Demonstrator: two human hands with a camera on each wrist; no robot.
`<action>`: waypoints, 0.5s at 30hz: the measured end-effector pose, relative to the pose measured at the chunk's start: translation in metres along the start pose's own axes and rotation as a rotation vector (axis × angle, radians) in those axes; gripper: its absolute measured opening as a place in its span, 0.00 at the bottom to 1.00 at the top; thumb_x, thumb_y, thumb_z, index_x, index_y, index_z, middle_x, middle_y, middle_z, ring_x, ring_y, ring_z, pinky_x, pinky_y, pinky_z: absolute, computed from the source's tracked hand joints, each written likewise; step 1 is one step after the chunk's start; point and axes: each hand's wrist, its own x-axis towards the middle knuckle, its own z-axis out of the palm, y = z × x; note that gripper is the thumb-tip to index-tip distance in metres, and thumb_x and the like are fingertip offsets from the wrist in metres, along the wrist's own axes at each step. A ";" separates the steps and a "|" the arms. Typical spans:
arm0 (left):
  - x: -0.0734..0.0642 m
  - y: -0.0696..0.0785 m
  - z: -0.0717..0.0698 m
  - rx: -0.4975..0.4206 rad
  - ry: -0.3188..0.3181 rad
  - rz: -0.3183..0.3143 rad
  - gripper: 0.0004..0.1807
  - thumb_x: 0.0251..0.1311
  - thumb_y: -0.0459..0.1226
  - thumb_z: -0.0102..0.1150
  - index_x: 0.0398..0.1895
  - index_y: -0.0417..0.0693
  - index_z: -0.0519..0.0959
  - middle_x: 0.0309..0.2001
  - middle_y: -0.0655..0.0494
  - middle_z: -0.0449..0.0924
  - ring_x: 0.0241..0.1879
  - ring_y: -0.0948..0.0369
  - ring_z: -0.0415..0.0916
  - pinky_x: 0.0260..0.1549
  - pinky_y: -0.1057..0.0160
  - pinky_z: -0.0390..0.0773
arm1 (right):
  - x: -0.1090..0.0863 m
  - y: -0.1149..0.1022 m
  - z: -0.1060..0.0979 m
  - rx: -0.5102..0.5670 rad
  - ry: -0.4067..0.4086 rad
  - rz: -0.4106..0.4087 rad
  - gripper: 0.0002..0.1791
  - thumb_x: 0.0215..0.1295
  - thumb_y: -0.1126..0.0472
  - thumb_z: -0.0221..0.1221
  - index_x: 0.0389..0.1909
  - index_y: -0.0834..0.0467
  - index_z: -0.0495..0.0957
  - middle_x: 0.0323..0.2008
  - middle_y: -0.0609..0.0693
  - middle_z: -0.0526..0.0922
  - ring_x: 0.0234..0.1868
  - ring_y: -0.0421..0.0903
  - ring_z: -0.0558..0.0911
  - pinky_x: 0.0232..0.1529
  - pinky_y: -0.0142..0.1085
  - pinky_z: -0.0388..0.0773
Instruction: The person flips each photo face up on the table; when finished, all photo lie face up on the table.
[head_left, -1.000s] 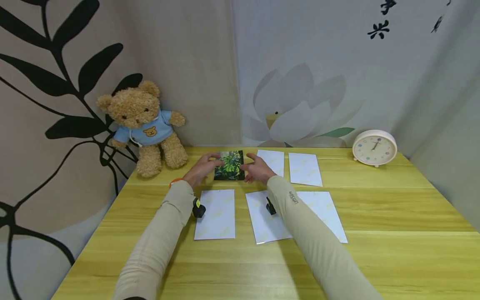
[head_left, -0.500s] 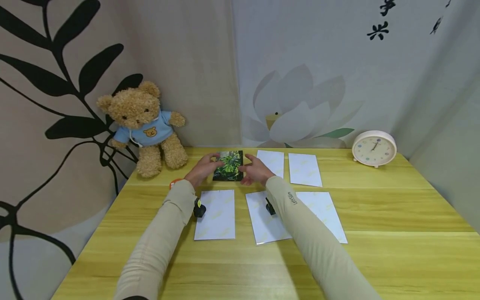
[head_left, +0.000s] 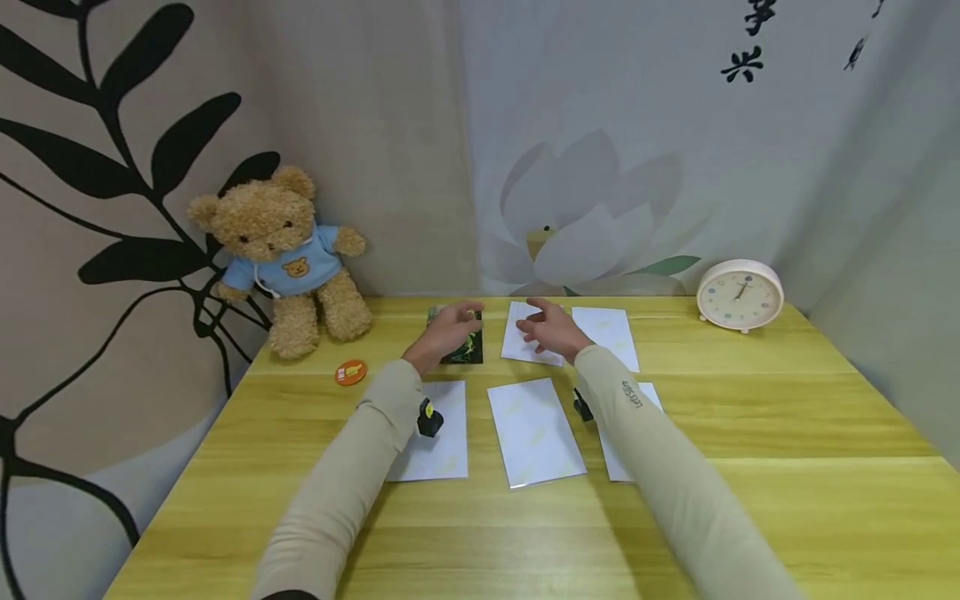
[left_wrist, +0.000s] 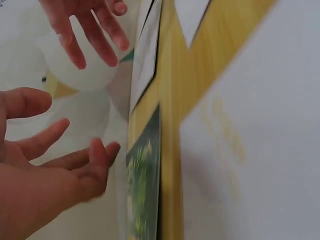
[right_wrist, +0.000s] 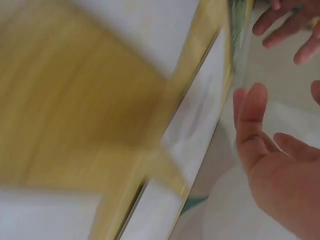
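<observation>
Fingers (left_wrist: 97, 40) spread | left hand (head_left: 446, 331) moved over green card (head_left: 467, 351) | right hand (head_left: 557, 327) over white card (head_left: 517, 344)

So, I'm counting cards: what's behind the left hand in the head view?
A green card: its lower right corner shows, but the left hand covers its middle, which can't be seen.

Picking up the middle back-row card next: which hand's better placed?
Right, probably: the right hand, empty, hovers over that white card; the left hand is over the green picture card.
</observation>
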 end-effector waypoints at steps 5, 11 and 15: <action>0.007 0.004 0.021 -0.071 -0.065 0.010 0.26 0.75 0.40 0.46 0.74 0.46 0.64 0.68 0.40 0.69 0.67 0.42 0.70 0.69 0.45 0.70 | -0.012 0.022 -0.024 -0.056 0.035 0.022 0.37 0.77 0.52 0.51 0.80 0.58 0.49 0.71 0.65 0.69 0.63 0.61 0.77 0.61 0.50 0.78; 0.015 0.007 0.036 -0.034 -0.067 -0.019 0.27 0.74 0.41 0.49 0.73 0.44 0.66 0.70 0.43 0.69 0.67 0.45 0.70 0.67 0.47 0.72 | -0.018 0.036 -0.041 -0.112 0.073 0.020 0.35 0.77 0.52 0.50 0.79 0.59 0.53 0.69 0.66 0.69 0.60 0.62 0.80 0.66 0.54 0.74; 0.017 0.009 0.039 0.014 -0.068 -0.042 0.27 0.73 0.42 0.50 0.73 0.44 0.66 0.65 0.42 0.71 0.60 0.48 0.71 0.61 0.48 0.73 | -0.018 0.040 -0.040 -0.127 0.081 0.016 0.34 0.77 0.53 0.51 0.77 0.60 0.55 0.67 0.67 0.72 0.58 0.62 0.81 0.65 0.54 0.74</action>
